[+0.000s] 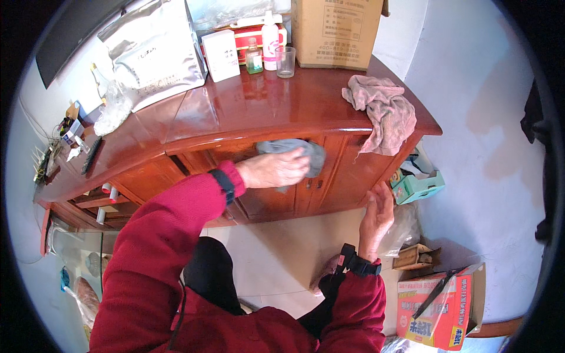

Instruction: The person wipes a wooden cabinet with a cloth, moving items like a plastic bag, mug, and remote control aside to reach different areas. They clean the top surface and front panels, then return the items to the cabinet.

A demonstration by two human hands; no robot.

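A grey cloth (314,158) is pressed by my left hand (276,169) against the upper door panel of a reddish-brown wooden cabinet (353,176). Part of the cloth lies hidden under the fingers. My right hand (377,216) is near the cabinet's lower right side, palm turned partly up, fingers slightly bent, nothing seen in it. Above it, a pink cloth (388,112) lies crumpled on the cabinet top and hangs over the front edge. The two door handles (314,184) show just below and to the right of the grey cloth.
On the cabinet top stand a drinking glass (285,64), a small glass bottle (254,57), a white spray bottle (270,42), a cardboard box (336,33) and a silver bag (154,53). A remote control (91,155) lies left. A green carton (419,187) and red box (435,309) sit right.
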